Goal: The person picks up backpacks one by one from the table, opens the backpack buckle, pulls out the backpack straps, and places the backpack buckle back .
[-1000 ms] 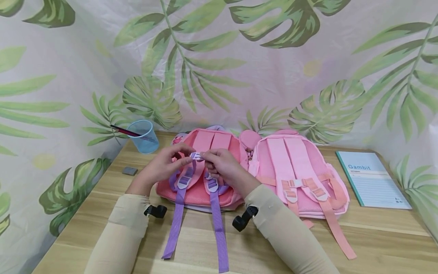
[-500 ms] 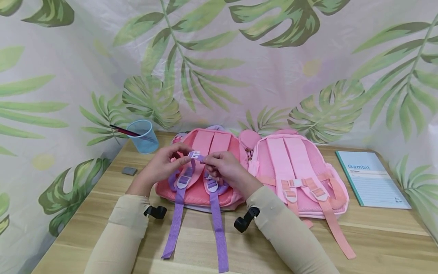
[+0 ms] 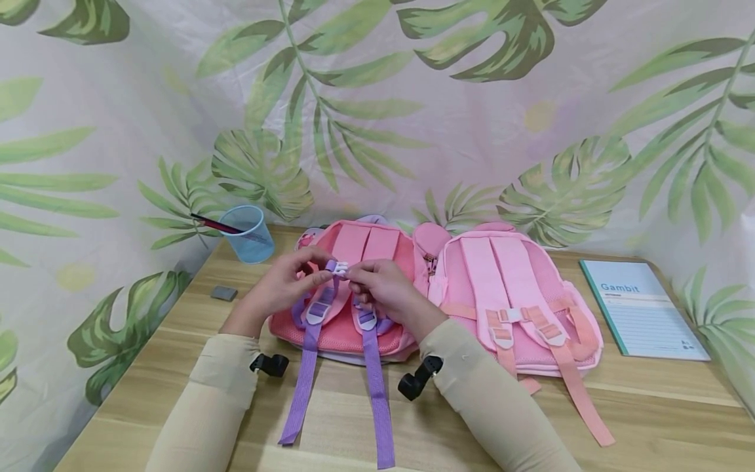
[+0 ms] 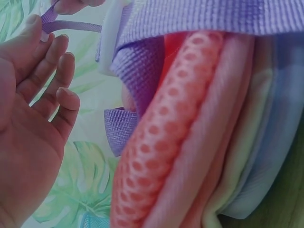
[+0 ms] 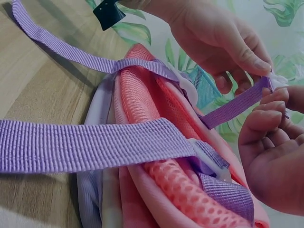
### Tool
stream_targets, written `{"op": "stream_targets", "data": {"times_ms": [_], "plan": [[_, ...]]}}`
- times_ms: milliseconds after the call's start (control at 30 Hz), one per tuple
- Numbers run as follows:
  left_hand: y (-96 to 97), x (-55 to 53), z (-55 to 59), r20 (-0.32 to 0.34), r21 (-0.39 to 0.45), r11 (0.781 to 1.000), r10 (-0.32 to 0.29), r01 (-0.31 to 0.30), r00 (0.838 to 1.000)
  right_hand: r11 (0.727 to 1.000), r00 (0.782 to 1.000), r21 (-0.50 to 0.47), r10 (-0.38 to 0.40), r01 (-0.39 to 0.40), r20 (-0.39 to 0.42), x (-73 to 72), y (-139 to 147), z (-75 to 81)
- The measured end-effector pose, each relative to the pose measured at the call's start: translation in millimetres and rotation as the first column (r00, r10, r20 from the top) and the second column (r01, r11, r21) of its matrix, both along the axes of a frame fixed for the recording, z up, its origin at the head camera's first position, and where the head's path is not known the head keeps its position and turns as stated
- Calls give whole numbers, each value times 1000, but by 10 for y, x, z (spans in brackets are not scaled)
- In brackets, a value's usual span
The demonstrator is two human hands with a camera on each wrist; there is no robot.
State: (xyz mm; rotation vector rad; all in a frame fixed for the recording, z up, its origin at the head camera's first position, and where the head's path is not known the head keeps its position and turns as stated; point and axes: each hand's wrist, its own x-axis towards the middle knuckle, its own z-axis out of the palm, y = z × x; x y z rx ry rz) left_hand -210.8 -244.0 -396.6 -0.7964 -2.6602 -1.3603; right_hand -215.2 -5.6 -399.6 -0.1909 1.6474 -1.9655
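A coral-pink backpack [image 3: 342,339] lies straps-up, with two purple webbing tails [image 3: 377,400] hanging toward the table's front. Above it, both hands meet at a small white plastic buckle [image 3: 339,267] on purple webbing. My left hand [image 3: 282,283] pinches the buckle's left side between thumb and index finger; its other fingers are loosely bent in the left wrist view. My right hand [image 3: 392,292] pinches the right side with thumb and forefinger, the remaining fingers curled in. White prongs show between the fingertips. In the right wrist view, a purple strap [image 5: 237,104] runs from the pack to the buckle.
A second, lighter pink backpack [image 3: 522,288] with orange straps lies against the first on the right. Further right is a notebook [image 3: 645,314]. A blue mesh cup [image 3: 250,242] holding dark pens stands at back left, near a grey eraser [image 3: 224,294].
My right hand moved slightly right by half a second ago, exposing purple webbing beside the buckle, then came back left to it. My left hand has stayed nearly still.
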Motion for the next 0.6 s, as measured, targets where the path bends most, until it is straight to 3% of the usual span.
{"op": "stream_targets", "data": {"times_ms": [333,600], "plan": [[-4,17,13,-2,26,1000,16,-16,1000,999,997,-14,33,-33,69,-3,98,-8],[-3,17,-6,11,8,1000,14,-14,1000,997,998,-77,27,-23,54,3,41,-22]]}}
